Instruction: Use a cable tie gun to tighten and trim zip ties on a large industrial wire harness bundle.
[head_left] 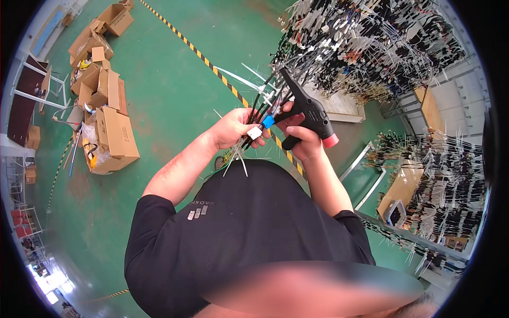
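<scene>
In front of my chest, my left hand [237, 128] is closed round a wire harness [257, 115] of black cables. A white connector [255, 133] and a blue connector [268, 122] sit on it beside my fingers. White cable ties stick out of the bundle, and thin yellow and green wires hang from its lower end. My right hand [303, 142] grips a black cable tie gun [314, 110] with a red end knob. The gun's nose points up and away, over the far part of the harness. Where my right fingertips meet the harness is partly hidden.
Racks of hanging wire harnesses [371, 47] stand at the far right, with more harnesses [445, 185] at the right. Opened cardboard boxes [119, 138] line the left side. A black-and-yellow floor line [196, 50] crosses the green floor [175, 79].
</scene>
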### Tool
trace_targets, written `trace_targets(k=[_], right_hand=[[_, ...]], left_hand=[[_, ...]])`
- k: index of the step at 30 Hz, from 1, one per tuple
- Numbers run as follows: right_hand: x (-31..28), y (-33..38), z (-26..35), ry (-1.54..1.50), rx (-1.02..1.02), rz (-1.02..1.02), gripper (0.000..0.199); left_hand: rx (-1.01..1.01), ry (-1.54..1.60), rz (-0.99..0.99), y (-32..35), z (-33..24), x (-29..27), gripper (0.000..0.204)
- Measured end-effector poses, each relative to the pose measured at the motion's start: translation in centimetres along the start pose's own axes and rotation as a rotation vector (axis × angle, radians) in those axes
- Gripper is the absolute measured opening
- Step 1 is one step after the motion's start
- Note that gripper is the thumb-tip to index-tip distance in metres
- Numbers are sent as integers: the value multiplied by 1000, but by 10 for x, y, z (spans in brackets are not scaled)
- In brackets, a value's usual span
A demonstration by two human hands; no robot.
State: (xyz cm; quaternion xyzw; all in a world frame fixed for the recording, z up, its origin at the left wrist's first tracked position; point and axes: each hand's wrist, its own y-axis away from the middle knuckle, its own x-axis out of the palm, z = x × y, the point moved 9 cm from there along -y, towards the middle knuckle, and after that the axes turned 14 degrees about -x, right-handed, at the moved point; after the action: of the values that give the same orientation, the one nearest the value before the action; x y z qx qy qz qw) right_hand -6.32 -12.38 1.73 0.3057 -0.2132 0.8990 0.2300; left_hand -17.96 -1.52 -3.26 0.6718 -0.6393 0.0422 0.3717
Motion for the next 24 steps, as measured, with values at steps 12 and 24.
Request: trace_targets(k=[12, 24], right_hand=[[2, 12, 18, -146, -53, -32, 55], [-4, 1, 12, 11, -177, 123, 55]], left_hand=[[238, 110, -282, 32, -41, -60, 16], [-214, 56, 107, -3, 1, 26, 36]])
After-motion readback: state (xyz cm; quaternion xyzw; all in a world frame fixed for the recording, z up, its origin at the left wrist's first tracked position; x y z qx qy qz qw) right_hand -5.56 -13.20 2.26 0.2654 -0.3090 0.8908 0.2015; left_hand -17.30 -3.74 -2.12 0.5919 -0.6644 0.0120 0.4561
